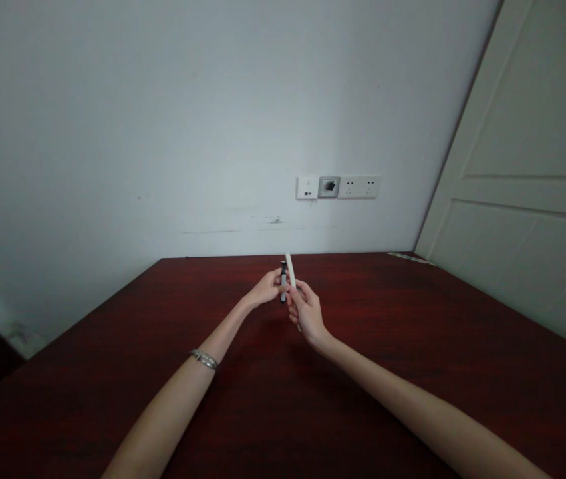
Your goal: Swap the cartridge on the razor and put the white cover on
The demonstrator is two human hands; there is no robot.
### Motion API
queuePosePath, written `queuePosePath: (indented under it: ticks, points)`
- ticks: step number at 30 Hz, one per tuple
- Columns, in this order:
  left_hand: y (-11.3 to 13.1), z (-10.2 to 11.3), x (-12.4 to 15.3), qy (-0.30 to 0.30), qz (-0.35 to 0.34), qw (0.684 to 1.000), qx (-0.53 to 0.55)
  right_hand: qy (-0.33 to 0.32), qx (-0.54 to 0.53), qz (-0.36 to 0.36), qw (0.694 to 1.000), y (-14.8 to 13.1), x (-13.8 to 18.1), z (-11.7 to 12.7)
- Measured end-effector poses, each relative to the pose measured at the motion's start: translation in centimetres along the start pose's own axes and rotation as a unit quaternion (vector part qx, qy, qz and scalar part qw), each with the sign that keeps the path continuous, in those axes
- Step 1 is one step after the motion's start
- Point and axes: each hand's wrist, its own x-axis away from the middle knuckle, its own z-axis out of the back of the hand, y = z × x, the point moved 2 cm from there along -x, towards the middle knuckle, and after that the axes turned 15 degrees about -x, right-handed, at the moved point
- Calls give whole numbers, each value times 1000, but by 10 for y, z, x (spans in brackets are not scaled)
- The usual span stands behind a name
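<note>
My left hand (266,289) is closed on a slim, pen-like object (283,289) with a black top, a pale grey body and a black lower end, held nearly upright. Right beside it, a long, narrow white stick (290,271) is gripped in my right hand (307,311), its top leaning slightly left. A short lower end of the stick shows below my fingers. The two objects are side by side over the table; whether they touch I cannot tell. The exact kind of either is too small to make out. A silver bracelet (205,359) circles my left wrist.
Both arms reach over a dark red wooden table (392,319) that meets a pale wall (187,133). Wall sockets (358,187) sit above its back edge. At the right stands a white panelled door (522,179). A thin flat strip (410,258) lies at the back right corner.
</note>
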Motion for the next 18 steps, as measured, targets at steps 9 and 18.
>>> queuePosePath:
  ticks: [9, 18]
  points:
    - [-4, 1, -4, 4, 13, 1000, 6, -6, 7, -9, 1000, 9, 5, 1]
    - [-2, 1, -4, 7, 13, 1000, -10, 0, 13, -21, 1000, 7, 6, 1]
